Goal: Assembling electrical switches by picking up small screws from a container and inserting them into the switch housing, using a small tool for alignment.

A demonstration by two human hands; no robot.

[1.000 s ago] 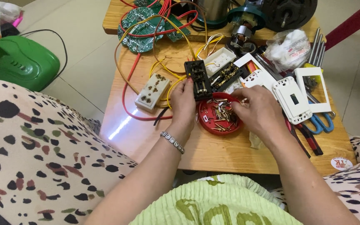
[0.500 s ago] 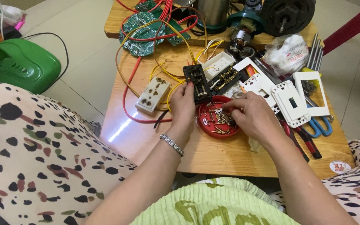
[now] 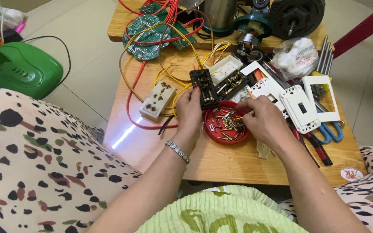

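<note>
My left hand (image 3: pixel 189 113) grips a black socket body (image 3: pixel 204 87) with brass contacts, holding it tilted over the near edge of a red round lid (image 3: pixel 214 133) full of several small brass screws and metal parts. My right hand (image 3: pixel 265 121) reaches into that lid from the right, its fingertips pinched on a small brass part (image 3: pixel 238 117). A bracelet sits on my left wrist. Both hands rest over a low wooden table (image 3: pixel 160 142).
A cream socket block (image 3: pixel 157 100) with red and yellow wires lies left of my hands. White switch plates (image 3: pixel 301 108), blue-handled scissors (image 3: pixel 330 133), a red-handled tool (image 3: pixel 316 146), green circuit boards (image 3: pixel 145 36), a motor (image 3: pixel 296 17) and a steel kettle (image 3: pixel 219 15) crowd the table. A green appliance (image 3: pixel 18 71) stands on the floor.
My right hand has moved slightly left over the red lid and pinched a small brass part. My left hand keeps holding the black socket body.
</note>
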